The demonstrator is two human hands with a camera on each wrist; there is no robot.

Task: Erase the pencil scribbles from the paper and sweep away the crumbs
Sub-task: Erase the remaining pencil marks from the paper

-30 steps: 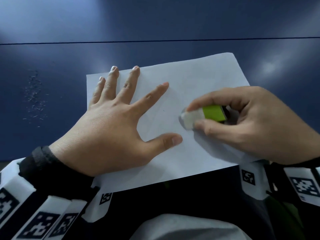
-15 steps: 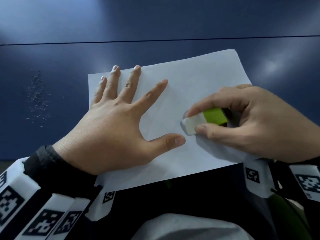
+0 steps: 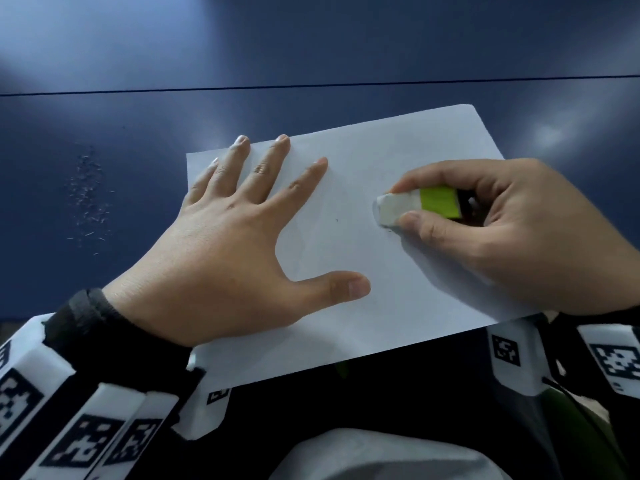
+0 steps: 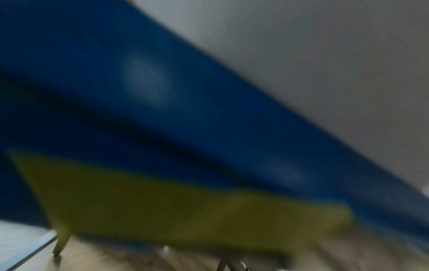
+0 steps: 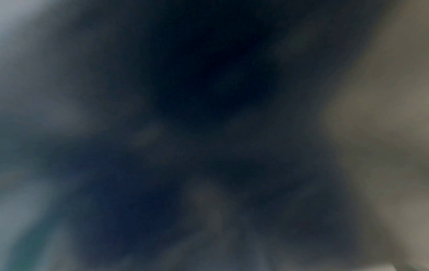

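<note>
A white sheet of paper (image 3: 363, 161) lies tilted on the dark blue table (image 3: 311, 46). My left hand (image 3: 225, 244) lies flat on the sheet's left half with fingers spread, pressing it down. My right hand (image 3: 512, 230) pinches a white eraser (image 3: 398, 208) with a green sleeve between thumb and index finger. The eraser's white tip touches the paper right of centre. The sheet looks almost blank, with only tiny dark specks near the eraser. A patch of pale eraser crumbs (image 3: 88, 199) lies on the table left of the paper. Both wrist views are blurred and show neither hand.
The table's near edge runs under my wrists, and the paper's bottom edge (image 3: 346, 358) hangs slightly over it. A seam (image 3: 311, 85) crosses the table farther back. In the left wrist view a blurred yellow-green chair (image 4: 185, 210) stands below the blue tabletop.
My right hand slid the eraser a short way to the right and up across the paper. My left hand stayed pressed flat on the sheet.
</note>
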